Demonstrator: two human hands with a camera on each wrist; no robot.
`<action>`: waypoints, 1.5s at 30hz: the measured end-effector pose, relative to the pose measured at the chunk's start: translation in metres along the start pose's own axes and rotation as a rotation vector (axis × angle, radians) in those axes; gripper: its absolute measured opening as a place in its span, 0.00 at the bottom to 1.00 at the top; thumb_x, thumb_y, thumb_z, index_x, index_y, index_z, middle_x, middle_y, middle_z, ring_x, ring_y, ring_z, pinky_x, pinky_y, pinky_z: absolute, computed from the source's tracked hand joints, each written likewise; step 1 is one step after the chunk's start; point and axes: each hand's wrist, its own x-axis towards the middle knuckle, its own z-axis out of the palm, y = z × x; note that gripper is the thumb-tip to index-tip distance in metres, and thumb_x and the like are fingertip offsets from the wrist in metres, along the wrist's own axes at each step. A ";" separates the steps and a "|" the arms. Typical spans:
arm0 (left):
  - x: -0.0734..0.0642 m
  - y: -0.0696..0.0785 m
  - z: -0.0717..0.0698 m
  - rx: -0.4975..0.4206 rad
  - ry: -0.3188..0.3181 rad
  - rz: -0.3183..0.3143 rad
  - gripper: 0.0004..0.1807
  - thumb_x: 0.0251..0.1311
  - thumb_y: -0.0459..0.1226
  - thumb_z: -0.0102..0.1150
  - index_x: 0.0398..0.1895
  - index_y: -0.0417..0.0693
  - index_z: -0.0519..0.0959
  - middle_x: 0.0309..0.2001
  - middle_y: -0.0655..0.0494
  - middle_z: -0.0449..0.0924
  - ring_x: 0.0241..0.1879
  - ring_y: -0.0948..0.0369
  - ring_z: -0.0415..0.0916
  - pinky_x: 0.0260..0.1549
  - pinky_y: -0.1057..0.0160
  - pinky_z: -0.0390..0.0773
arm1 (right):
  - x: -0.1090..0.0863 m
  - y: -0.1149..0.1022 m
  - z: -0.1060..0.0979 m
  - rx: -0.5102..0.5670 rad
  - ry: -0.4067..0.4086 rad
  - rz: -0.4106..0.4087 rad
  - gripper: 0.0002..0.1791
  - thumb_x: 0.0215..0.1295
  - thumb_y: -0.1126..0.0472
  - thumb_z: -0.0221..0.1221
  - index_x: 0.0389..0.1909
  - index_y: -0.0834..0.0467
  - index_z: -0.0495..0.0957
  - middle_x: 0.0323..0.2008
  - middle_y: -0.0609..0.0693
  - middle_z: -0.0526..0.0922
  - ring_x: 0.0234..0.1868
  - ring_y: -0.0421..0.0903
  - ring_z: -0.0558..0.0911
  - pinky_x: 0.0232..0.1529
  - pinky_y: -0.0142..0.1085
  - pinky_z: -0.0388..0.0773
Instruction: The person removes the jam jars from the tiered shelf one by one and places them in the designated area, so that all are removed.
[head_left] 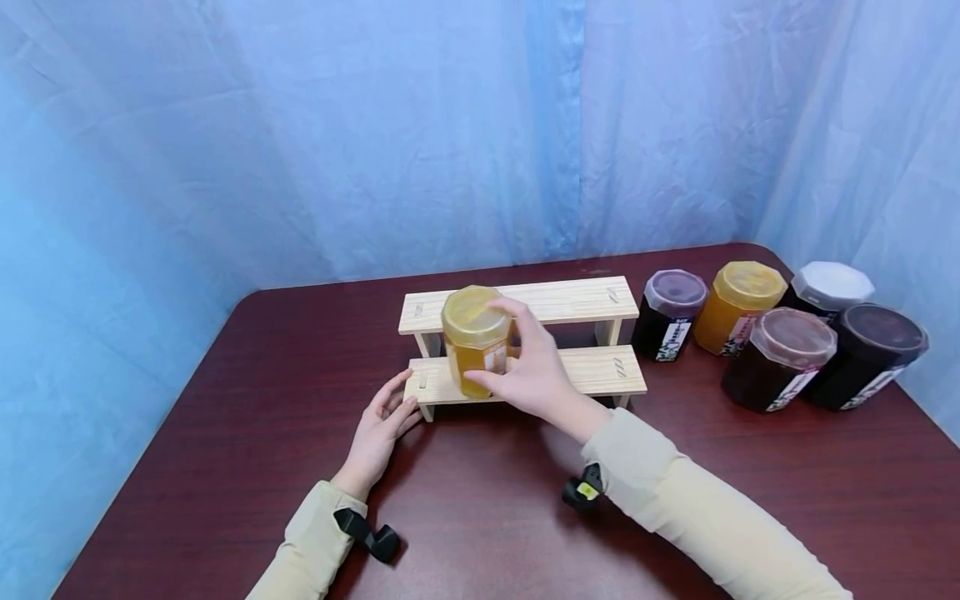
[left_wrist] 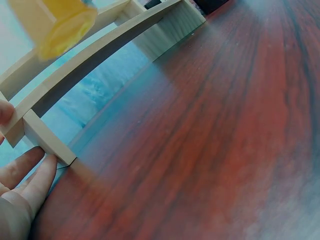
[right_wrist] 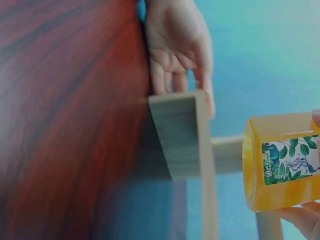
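Observation:
An octagonal jar of yellow-orange contents (head_left: 477, 350) with a yellowish lid is held by my right hand (head_left: 536, 371), thumb and fingers on its sides. In the right wrist view the jar (right_wrist: 285, 160) shows a leafy printed label, and a gap separates its base from the lower board. The two-tier wooden stand (head_left: 592, 371) is below and behind it. My left hand (head_left: 378, 429) touches the left end of the stand's lower tier. In the left wrist view, its fingers (left_wrist: 37, 185) rest against the stand's leg (left_wrist: 47, 137).
Several jars stand right of the stand: a purple-lidded dark jar (head_left: 671, 317), a yellow jar (head_left: 738, 308), a white-lidded one (head_left: 832, 287), a reddish-lidded one (head_left: 780, 358) and a black-lidded one (head_left: 866, 354). Blue curtains (head_left: 412, 142) hang behind the dark red table (head_left: 465, 517).

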 end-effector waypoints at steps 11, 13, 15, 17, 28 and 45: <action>0.000 -0.001 -0.001 -0.008 0.005 0.008 0.28 0.67 0.28 0.47 0.70 0.45 0.59 0.61 0.34 0.66 0.46 0.70 0.76 0.48 0.67 0.77 | -0.013 0.004 -0.060 -0.101 0.093 -0.107 0.46 0.34 0.72 0.75 0.58 0.60 0.62 0.53 0.60 0.73 0.45 0.55 0.80 0.40 0.45 0.81; -0.001 -0.001 -0.001 -0.006 0.004 0.008 0.28 0.67 0.28 0.47 0.70 0.45 0.59 0.62 0.34 0.66 0.47 0.70 0.76 0.48 0.67 0.77 | -0.016 0.006 -0.070 -0.136 0.111 -0.124 0.47 0.33 0.72 0.76 0.58 0.61 0.62 0.52 0.60 0.74 0.44 0.53 0.80 0.40 0.39 0.81; -0.001 -0.001 -0.001 -0.007 0.007 0.007 0.28 0.67 0.28 0.47 0.70 0.45 0.59 0.62 0.34 0.66 0.47 0.70 0.76 0.48 0.66 0.77 | -0.020 0.007 -0.080 -0.178 0.123 -0.137 0.48 0.33 0.72 0.76 0.58 0.61 0.62 0.51 0.59 0.75 0.43 0.48 0.80 0.39 0.29 0.80; -0.001 -0.001 -0.001 -0.006 0.008 0.008 0.28 0.67 0.28 0.47 0.70 0.45 0.60 0.62 0.34 0.66 0.47 0.70 0.76 0.49 0.66 0.77 | -0.025 0.008 -0.089 -0.188 0.133 -0.139 0.49 0.32 0.74 0.76 0.59 0.61 0.62 0.50 0.59 0.75 0.43 0.41 0.78 0.40 0.21 0.76; -0.002 -0.002 0.000 -0.001 0.010 0.021 0.28 0.67 0.30 0.49 0.70 0.46 0.60 0.61 0.36 0.68 0.47 0.69 0.76 0.47 0.66 0.78 | -0.060 0.025 -0.129 -0.266 0.215 -0.037 0.55 0.31 0.78 0.74 0.64 0.60 0.56 0.48 0.62 0.77 0.35 0.20 0.72 0.32 0.15 0.72; -0.001 -0.002 0.000 0.009 -0.002 0.031 0.28 0.67 0.31 0.49 0.70 0.44 0.59 0.61 0.34 0.67 0.47 0.69 0.76 0.49 0.65 0.77 | -0.078 0.047 -0.165 -0.449 0.263 0.102 0.51 0.36 0.70 0.75 0.65 0.61 0.58 0.50 0.63 0.70 0.33 0.30 0.70 0.30 0.13 0.64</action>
